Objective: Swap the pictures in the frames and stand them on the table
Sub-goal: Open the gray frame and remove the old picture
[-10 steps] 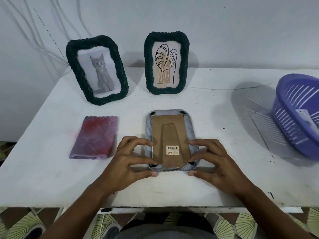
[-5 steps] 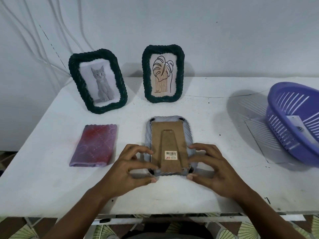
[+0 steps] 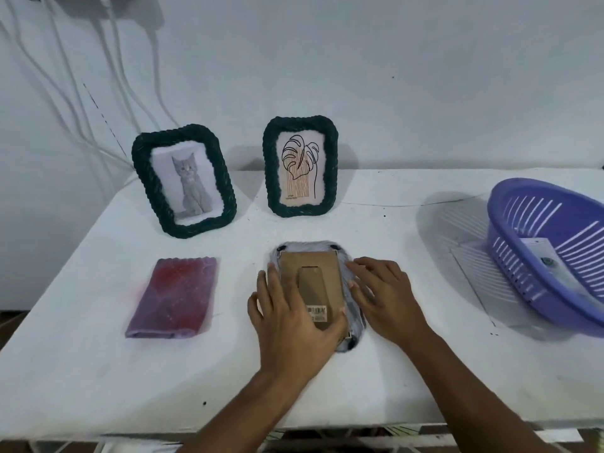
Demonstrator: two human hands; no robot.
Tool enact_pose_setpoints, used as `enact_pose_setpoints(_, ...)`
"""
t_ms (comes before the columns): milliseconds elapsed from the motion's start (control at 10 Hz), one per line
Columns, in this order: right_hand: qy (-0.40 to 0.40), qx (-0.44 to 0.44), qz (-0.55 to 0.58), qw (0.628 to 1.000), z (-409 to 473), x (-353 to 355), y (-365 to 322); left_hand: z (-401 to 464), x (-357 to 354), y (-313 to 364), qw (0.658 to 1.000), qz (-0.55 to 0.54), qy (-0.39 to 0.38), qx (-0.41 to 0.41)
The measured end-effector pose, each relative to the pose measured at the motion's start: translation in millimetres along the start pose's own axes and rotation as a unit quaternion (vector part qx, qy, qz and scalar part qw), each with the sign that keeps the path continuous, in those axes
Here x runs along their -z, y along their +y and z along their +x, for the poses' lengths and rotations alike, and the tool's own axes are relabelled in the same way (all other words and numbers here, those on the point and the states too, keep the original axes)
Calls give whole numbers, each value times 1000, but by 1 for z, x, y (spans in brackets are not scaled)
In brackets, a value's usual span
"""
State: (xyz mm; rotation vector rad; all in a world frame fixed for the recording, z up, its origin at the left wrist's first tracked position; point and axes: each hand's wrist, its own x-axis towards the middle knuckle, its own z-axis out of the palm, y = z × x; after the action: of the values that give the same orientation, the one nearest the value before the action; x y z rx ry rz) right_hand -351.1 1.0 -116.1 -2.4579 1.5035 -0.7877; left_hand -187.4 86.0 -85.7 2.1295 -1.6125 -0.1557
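Both hands are laid on a grey frame that lies face down on the white table, its brown cardboard back turned up. The left hand is spread flat over the left half of the back, its fingers straight and its thumb reaching across the barcode label. The right hand is rested on the frame's right edge with its fingers extended and slightly bent; whether anything is pinched there cannot be told. Left of the left hand, well apart, a folded red-purple cloth is seen. Beyond the hands, two dark green frames are stood upright: the cat picture frame beyond the cloth, the leaf picture frame straight beyond the grey frame. Far right of the right hand, a purple basket is placed.
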Motion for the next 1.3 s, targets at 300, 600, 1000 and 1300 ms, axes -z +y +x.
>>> enact_pose_setpoints(300,2,0,-14,1000,-1,2,-5,-7,-13,6,998,48,33,25)
enact_pose_setpoints(600,-1,3,-21,1000,-1,4,-7,-9,-18,8,997,42,48,45)
enact_pose_setpoints(1000,1,7,-20,1000,-2,3,-7,-11,-17,10,995,-7,78,56)
enact_pose_setpoints(1300,-7,7,-27,1000,-1,3,-6,-10,-17,9,992,-42,89,75)
